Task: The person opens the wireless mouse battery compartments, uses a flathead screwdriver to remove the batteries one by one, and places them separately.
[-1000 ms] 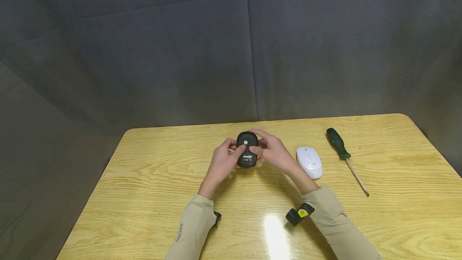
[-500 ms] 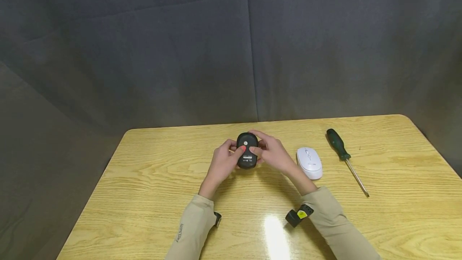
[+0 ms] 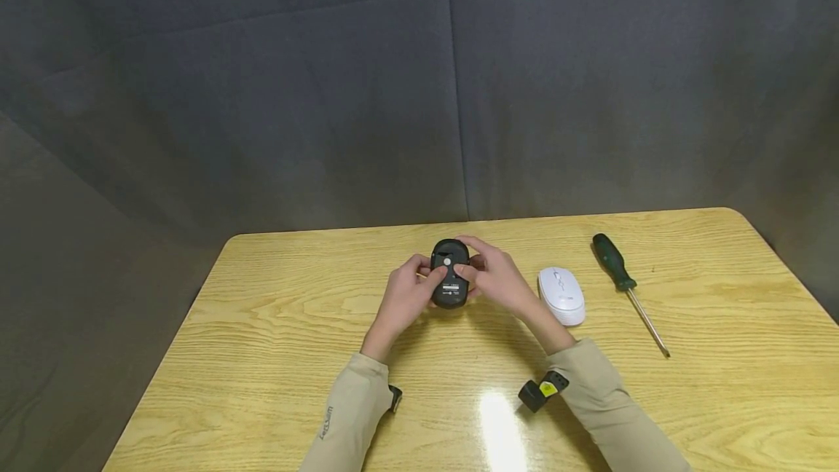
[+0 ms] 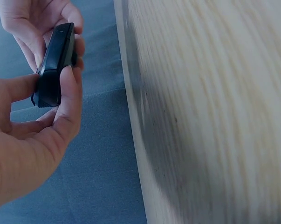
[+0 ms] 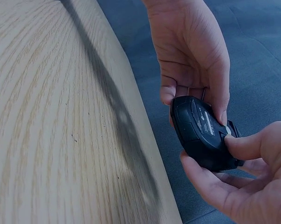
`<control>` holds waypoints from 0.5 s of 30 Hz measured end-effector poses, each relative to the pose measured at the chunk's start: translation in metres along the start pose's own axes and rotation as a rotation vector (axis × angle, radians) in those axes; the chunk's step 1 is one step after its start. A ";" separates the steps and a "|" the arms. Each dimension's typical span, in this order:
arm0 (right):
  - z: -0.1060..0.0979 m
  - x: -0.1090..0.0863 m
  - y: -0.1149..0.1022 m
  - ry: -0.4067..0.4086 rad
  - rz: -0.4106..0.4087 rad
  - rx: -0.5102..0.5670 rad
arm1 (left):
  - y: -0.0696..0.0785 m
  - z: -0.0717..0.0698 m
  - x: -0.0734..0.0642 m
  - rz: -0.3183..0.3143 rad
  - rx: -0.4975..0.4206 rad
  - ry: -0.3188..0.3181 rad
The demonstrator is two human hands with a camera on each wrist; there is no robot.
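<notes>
A black computer mouse (image 3: pixel 451 296) is held underside up over the table, its label and a pale round spot facing me. My left hand (image 3: pixel 403 299) grips its left side, thumb on the underside. On the opposite side my right hand (image 3: pixel 499 281) grips it, thumb likewise pressed on the underside and index finger reaching round the far end. A dark gap shows at that far end, and in the right wrist view a small black flap (image 5: pixel 233 129) stands up from the mouse body there. In the left wrist view the mouse (image 4: pixel 55 70) appears edge-on between both hands.
A white computer mouse (image 3: pixel 561 296) lies on the wooden table (image 3: pixel 275 326), right of my right hand. Beyond it lies a screwdriver (image 3: pixel 612 262) with a green handle, its blade pointing toward me. A dark curtain (image 3: pixel 328 108) hangs behind the table's far edge.
At the far end of the black mouse's underside a flap has lifted and a dark gap has appeared. Both hands keep their hold with only slight movement.
</notes>
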State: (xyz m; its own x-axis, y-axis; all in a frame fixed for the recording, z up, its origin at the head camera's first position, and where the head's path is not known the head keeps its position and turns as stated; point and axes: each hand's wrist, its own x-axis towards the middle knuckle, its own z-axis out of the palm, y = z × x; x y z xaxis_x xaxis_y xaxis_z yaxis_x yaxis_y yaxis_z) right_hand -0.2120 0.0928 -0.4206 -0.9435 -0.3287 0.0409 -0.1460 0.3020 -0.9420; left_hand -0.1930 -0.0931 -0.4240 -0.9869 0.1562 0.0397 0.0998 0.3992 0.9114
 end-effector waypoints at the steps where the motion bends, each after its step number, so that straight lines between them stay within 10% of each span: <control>1: 0.000 0.000 0.000 0.001 0.004 0.001 | 0.000 0.000 0.000 0.001 0.001 -0.001; 15: -0.001 0.001 -0.002 0.111 0.071 -0.029 | 0.001 -0.001 0.000 -0.013 0.037 -0.019</control>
State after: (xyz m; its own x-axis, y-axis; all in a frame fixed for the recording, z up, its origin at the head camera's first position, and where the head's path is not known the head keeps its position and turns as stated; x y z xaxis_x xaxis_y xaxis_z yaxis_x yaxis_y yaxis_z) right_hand -0.2127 0.0929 -0.4181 -0.9787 -0.2050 0.0122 -0.0845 0.3477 -0.9338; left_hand -0.1934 -0.0936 -0.4232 -0.9856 0.1681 0.0197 0.0920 0.4346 0.8959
